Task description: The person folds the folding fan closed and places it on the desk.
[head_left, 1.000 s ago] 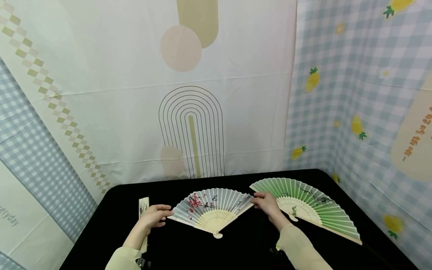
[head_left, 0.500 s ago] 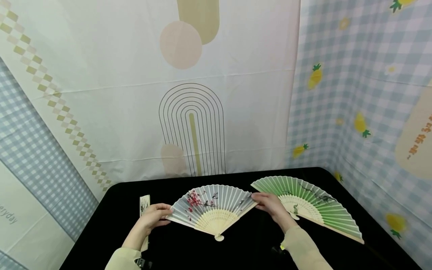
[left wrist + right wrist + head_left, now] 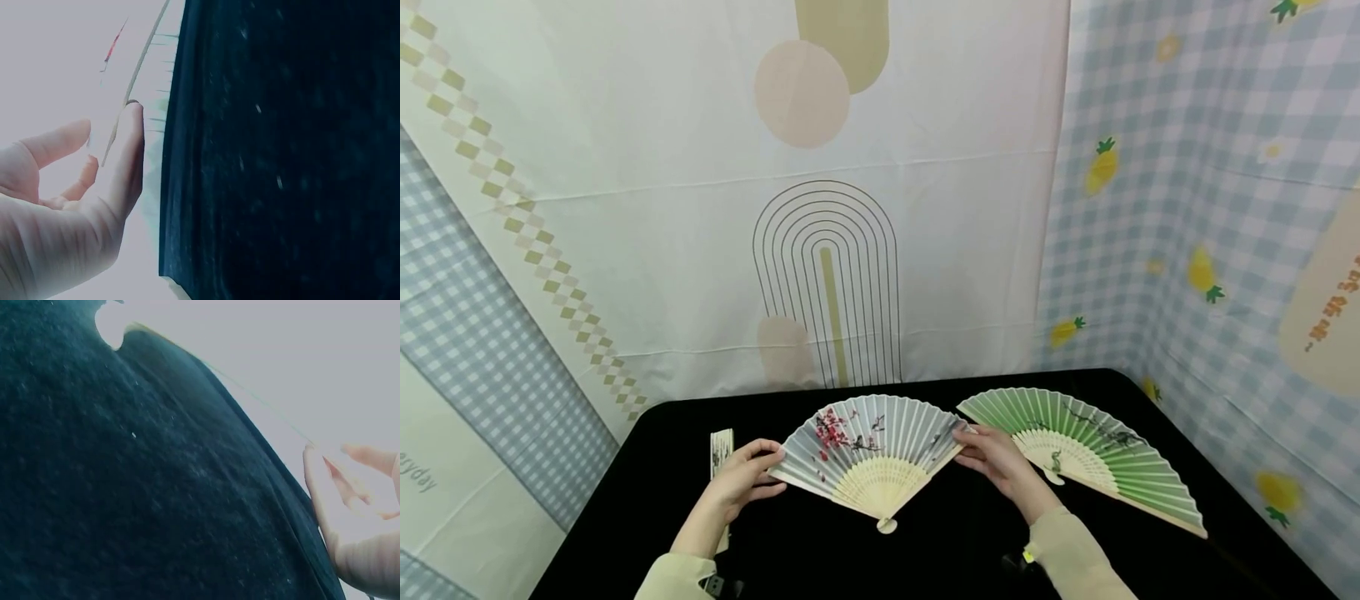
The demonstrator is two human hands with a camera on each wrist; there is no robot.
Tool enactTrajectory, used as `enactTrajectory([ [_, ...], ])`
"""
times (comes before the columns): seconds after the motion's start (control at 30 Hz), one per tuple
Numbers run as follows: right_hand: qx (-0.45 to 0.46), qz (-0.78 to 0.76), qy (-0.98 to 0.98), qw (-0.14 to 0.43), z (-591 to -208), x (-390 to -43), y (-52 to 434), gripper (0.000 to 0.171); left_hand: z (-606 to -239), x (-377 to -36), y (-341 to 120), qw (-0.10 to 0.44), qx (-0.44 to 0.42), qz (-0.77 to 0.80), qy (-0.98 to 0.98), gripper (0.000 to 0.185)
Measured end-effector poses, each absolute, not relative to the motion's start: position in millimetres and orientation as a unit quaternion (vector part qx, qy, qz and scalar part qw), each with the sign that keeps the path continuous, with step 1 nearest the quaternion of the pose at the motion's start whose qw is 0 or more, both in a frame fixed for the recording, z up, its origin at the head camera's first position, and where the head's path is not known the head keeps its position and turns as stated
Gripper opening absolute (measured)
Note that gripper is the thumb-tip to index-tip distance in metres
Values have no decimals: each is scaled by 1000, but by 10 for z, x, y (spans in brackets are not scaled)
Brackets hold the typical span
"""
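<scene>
A spread grey folding fan [image 3: 872, 458] with pink blossoms and pale ribs is held between both hands, its round pivot end toward the person. My left hand [image 3: 739, 483] pinches its left edge between thumb and fingers; the left wrist view shows the edge stick between the fingertips of that hand [image 3: 81, 194]. At the opposite edge, my right hand [image 3: 1000, 467] pinches the outer stick near its tip. The right wrist view is overexposed, but the fingers [image 3: 322, 487] there meet the fan's edge. Behind the left hand lies a folded fan [image 3: 721, 450], partly hidden.
An open green fan [image 3: 1090, 450] lies on the black tabletop [image 3: 820, 567] to the right, close to the right hand. White patterned cloth [image 3: 700, 250] hangs behind the table, and blue checked cloth [image 3: 1120, 250] hangs at the right.
The grey fan's upper edge has risen slightly in the head view, with both hands still at its edges. The view has shifted a little. The green and folded fans stay put.
</scene>
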State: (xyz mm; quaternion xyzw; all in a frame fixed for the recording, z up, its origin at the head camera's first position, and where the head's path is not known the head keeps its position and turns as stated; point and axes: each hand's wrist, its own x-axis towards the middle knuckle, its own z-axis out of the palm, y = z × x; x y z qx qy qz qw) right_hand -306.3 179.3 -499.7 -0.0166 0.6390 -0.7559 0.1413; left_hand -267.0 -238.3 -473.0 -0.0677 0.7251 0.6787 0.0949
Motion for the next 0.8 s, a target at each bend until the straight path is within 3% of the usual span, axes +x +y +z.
enactTrajectory([
  [0.1,-33,-768,619,159,-4971,-3025,1771,53,-4697,-2654,-2351,94,-68,693,712,29],
  [0.3,-19,-795,581,172,-4958,-2969,1729,6,-4652,-2622,-2313,98,-66,714,690,37],
  [0.8,-50,-781,581,221,-4980,-2848,1630,6,-4622,-2584,-2216,95,-64,757,643,43],
])
